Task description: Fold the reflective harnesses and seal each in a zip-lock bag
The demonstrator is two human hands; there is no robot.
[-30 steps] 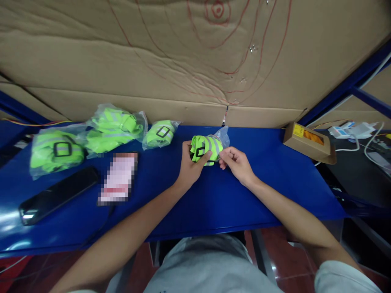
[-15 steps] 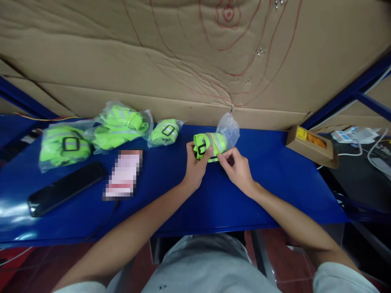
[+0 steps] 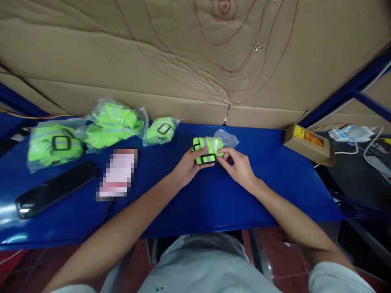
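A rolled-up reflective vest (image 3: 204, 148), neon yellow with grey strips and black buckles, is held just above the blue table. My left hand (image 3: 187, 166) grips its left end, thumb on top and fingers beneath. At the right end, my right hand (image 3: 240, 166) pinches the roll's edge between thumb and fingertips. A thin band appears to run around the roll. Behind its right end lies a crumpled clear plastic bag (image 3: 228, 138); whether it is joined to the roll I cannot tell.
Bagged neon vests lie at the back left: a large one (image 3: 55, 142), a pair beside it (image 3: 114, 124), and a smaller one (image 3: 161, 129). Nearer sit a long black case (image 3: 56, 189) and a blurred-out phone (image 3: 118, 173). A cardboard box (image 3: 308, 144) stands right. A cardboard wall (image 3: 171, 87) rises behind.
The roll has turned so that a second buckle now faces forward. My left hand has shifted its grip lower on the left end. The plastic bag behind sits lower and flatter.
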